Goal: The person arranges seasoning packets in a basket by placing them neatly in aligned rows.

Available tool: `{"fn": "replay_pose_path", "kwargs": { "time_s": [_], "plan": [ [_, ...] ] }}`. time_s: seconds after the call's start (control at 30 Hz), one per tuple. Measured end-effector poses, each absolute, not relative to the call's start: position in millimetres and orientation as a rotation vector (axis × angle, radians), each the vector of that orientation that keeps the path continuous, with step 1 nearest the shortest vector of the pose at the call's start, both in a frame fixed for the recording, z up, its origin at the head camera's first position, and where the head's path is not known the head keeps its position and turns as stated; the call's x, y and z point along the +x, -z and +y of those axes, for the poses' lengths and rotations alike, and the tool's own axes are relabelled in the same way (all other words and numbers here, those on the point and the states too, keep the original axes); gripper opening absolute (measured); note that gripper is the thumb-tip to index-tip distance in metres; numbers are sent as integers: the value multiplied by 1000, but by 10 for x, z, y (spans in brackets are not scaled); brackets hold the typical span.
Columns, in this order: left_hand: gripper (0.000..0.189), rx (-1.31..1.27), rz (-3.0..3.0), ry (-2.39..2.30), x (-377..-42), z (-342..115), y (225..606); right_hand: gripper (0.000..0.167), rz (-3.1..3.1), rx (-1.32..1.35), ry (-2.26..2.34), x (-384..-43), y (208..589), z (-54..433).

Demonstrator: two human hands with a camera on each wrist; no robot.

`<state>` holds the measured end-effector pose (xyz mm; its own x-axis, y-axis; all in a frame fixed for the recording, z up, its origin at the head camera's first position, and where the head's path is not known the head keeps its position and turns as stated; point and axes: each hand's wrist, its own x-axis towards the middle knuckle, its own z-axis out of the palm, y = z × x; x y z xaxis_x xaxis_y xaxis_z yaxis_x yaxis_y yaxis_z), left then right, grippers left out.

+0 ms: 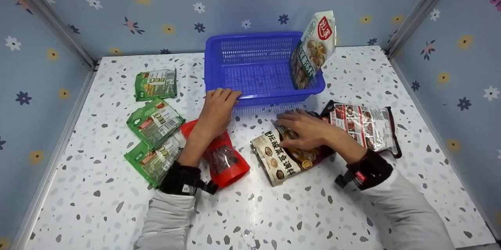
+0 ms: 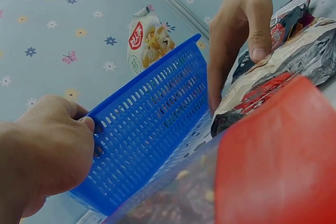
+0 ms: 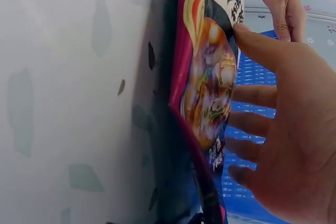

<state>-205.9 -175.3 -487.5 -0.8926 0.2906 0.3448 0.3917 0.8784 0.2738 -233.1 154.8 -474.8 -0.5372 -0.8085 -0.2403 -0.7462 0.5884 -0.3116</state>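
Note:
My left hand [image 1: 217,110] grips the near left rim of a blue plastic basket [image 1: 270,100], thumb outside and fingers over the edge. Inside the basket, a pouch of seasoning [image 1: 314,48] stands tilted against the right end. My right hand [image 1: 307,128] lies over a cream and dark seasoning packet [image 1: 277,160] on the table, its fingers spread and its thumb touching the printed face. In the right wrist view, the fingers [image 3: 252,121] reach across the packet's face without curling round it. Part of the packet is hidden under the hand.
Beneath my left forearm lies a red pouch [image 1: 231,169] with a clear window. Several green packets [image 1: 156,123] lie in a column on the left. A black-edged packet [image 1: 366,126] lies at right, touching the cream one. Flower-patterned walls [image 1: 172,3] enclose the table.

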Motion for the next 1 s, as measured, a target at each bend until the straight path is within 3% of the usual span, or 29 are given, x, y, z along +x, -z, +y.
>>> {"fn": "replay_pose_path", "kwargs": {
  "time_s": [0.67,1.0],
  "plan": [
    [38,-499,-2791,503,-2051,-1764,4872,66,2517,-1141,352,-2380,4756,1574],
    [34,-512,-2752,480,-2063,-1748,4878,31,2440,-1158,539,-2455,4769,1594]
  ]
}}
